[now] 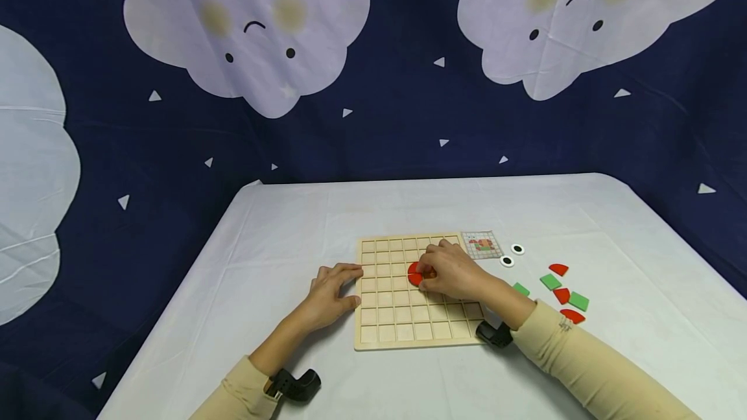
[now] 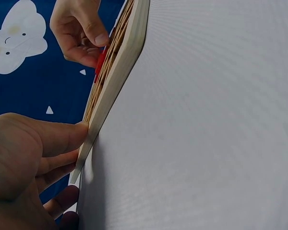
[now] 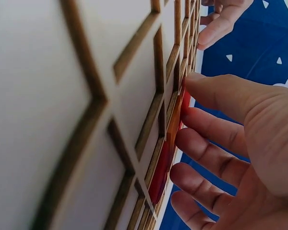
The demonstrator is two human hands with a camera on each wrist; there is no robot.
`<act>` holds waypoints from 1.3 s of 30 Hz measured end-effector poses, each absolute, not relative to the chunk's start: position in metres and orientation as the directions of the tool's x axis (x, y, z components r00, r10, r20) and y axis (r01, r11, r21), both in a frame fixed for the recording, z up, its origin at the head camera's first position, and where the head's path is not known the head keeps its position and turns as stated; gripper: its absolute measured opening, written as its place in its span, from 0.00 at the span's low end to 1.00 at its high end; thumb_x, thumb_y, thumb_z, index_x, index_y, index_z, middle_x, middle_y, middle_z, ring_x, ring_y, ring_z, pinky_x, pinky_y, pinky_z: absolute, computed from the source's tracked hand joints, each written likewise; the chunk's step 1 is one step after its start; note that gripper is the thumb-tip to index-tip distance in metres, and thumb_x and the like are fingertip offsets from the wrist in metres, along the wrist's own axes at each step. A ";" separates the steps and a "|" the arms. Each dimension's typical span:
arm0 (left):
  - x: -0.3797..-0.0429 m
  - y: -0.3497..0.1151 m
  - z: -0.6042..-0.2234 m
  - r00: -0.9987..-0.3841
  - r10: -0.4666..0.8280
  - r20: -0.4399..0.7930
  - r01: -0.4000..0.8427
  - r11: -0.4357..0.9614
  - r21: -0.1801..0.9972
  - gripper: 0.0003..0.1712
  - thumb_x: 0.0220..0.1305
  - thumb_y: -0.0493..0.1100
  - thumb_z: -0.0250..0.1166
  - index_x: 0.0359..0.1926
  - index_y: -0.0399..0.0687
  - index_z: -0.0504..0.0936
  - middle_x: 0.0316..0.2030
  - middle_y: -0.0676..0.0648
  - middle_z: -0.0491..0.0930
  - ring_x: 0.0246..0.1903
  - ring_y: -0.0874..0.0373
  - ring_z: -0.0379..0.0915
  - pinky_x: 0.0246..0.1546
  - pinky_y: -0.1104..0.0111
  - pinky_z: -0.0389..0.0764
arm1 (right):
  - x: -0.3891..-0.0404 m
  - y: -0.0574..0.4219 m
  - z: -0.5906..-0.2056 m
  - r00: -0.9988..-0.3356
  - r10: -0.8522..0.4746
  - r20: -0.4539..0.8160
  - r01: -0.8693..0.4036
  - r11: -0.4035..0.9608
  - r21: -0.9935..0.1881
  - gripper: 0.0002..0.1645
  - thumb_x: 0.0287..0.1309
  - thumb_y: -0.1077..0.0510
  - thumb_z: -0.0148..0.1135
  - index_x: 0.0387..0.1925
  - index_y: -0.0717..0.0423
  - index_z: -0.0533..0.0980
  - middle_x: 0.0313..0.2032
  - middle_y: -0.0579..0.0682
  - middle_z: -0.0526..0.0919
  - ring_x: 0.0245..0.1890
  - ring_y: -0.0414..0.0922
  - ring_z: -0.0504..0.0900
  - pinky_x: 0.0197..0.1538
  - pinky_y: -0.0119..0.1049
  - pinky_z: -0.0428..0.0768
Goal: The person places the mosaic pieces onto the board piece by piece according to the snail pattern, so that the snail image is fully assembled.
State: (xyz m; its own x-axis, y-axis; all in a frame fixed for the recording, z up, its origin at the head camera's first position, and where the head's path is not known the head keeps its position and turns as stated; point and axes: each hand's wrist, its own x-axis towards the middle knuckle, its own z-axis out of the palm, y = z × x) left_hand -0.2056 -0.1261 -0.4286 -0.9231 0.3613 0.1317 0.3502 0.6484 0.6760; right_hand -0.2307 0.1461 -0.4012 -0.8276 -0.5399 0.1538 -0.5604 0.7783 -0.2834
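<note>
"Where are the hands?"

"Both at the wooden board (image 1: 385, 313), which lies flat on the white-covered bench (image 1: 315, 225). The left hand (image 1: 329, 295) touches its left edge, thumb and forefinger spread apart. That grip is wide."

"And the right?"

"The right hand (image 1: 456, 273) is over the middle of the board, its thumb and forefinger tips at two red pieces (image 1: 414, 279). That grip is narrow, but I can't tell whether it pinches a piece or only touches it."

"Where exactly are those reds?"

"Side by side on the grid, one beyond the other, making a rounded left end. Just to their right is an orange piece (image 3: 173, 117), partly under the fingers. The right wrist view shows another red piece (image 3: 159, 175) on its other side."

"What lies off the board?"

"A small picture card (image 1: 482, 245) just beside the far right corner, then two eye discs (image 1: 506, 261) near it. Farther right are three loose red pieces (image 1: 558, 269) and three green pieces (image 1: 550, 282), one of the greens partly hidden by the right forearm."

"Behind it all?"

"A dark blue curtain (image 1: 397, 70) with pale clouds and little white triangles."
</note>
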 end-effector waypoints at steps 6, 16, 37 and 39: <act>-0.206 -0.126 -0.430 -0.923 0.360 0.133 0.350 0.646 0.679 0.27 0.54 0.37 0.68 0.57 0.43 0.76 0.61 0.50 0.72 0.49 0.54 0.59 0.46 0.60 0.55 | -0.230 0.146 -0.401 -0.830 -0.537 0.152 -0.557 0.778 -0.290 0.14 0.41 0.49 0.74 0.32 0.48 0.82 0.31 0.41 0.79 0.31 0.39 0.65 0.36 0.33 0.61; -0.206 -0.126 -0.429 -0.925 0.357 0.127 0.343 0.647 0.681 0.27 0.54 0.37 0.67 0.58 0.43 0.76 0.61 0.50 0.72 0.49 0.55 0.59 0.47 0.60 0.56 | -0.230 0.148 -0.398 -0.835 -0.528 0.158 -0.549 0.774 -0.315 0.13 0.43 0.50 0.73 0.32 0.49 0.83 0.31 0.41 0.79 0.31 0.39 0.65 0.37 0.33 0.62; -0.206 -0.126 -0.429 -0.925 0.359 0.128 0.345 0.647 0.680 0.28 0.54 0.37 0.67 0.58 0.43 0.76 0.61 0.50 0.71 0.49 0.54 0.59 0.48 0.59 0.56 | -0.210 0.245 -0.376 -0.929 -0.312 0.199 -0.365 0.864 -0.347 0.15 0.48 0.54 0.70 0.39 0.56 0.82 0.35 0.48 0.81 0.37 0.47 0.71 0.43 0.42 0.65; -0.206 -0.126 -0.429 -0.925 0.356 0.131 0.345 0.646 0.681 0.27 0.54 0.37 0.68 0.57 0.43 0.76 0.61 0.50 0.72 0.49 0.55 0.59 0.48 0.59 0.56 | -0.205 0.256 -0.378 -0.939 -0.297 0.174 -0.341 0.872 -0.351 0.16 0.49 0.53 0.69 0.40 0.55 0.82 0.35 0.47 0.81 0.38 0.47 0.71 0.43 0.42 0.65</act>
